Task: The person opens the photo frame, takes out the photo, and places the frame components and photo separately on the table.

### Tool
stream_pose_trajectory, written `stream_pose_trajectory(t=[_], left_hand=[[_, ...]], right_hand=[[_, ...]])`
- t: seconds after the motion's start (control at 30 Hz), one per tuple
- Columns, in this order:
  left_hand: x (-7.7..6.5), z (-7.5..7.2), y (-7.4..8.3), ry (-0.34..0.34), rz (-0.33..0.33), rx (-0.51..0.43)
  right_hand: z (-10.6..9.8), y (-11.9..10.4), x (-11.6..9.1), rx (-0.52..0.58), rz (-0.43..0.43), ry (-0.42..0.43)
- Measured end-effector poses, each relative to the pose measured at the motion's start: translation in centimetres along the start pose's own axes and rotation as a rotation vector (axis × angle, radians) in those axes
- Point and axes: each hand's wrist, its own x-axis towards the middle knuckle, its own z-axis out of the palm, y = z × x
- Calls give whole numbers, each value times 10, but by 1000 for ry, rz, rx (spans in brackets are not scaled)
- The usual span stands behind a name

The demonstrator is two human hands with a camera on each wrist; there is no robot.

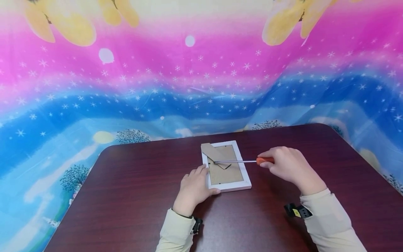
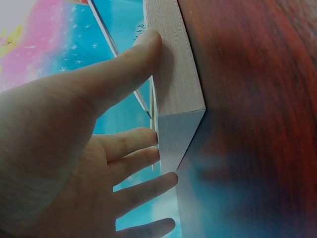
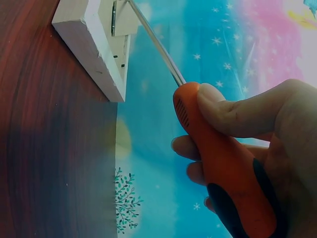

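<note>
A white picture frame (image 1: 246, 182) lies face down, its brown backing board (image 1: 224, 177) uppermost. Slantwise across that board sits the brown stand leg (image 1: 215, 152). My left hand (image 1: 194, 183) rests at the frame's near left corner, thumb against the near side and fingers along the left side; the left wrist view shows these fingers nearly straight. From the right, my right hand (image 1: 289, 164) grips a screwdriver (image 3: 218, 148) by its orange and black handle. The screwdriver's metal shaft reaches leftward, its tip at the stand leg near the left border.
A dark reddish-brown wooden table (image 1: 132, 196) carries the frame. Behind it hangs a colourful cloth (image 1: 176, 77) with snowflakes and trees. Black straps with devices circle both wrists, the right one (image 1: 297, 211) showing a yellow label.
</note>
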Motion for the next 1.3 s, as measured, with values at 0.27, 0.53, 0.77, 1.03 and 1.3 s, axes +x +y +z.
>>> stream_pose_trajectory(t=[0.27, 0.53, 0.77, 1.03, 1.3], left_hand=[[1, 1, -1, -4, 4, -7], [1, 1, 0, -6, 6, -10], [0, 0, 1, -2, -1, -9], [0, 0, -2, -14, -3, -16], [0, -1, -1, -15, -7, -35]], right_hand=[[5, -2, 1, -12, -14, 3], [7, -4, 1, -20, -1, -2], [13, -4, 4, -16, 3, -7], [22, -3, 6, 3, 1, -14], [27, 1, 7, 2, -6, 1]])
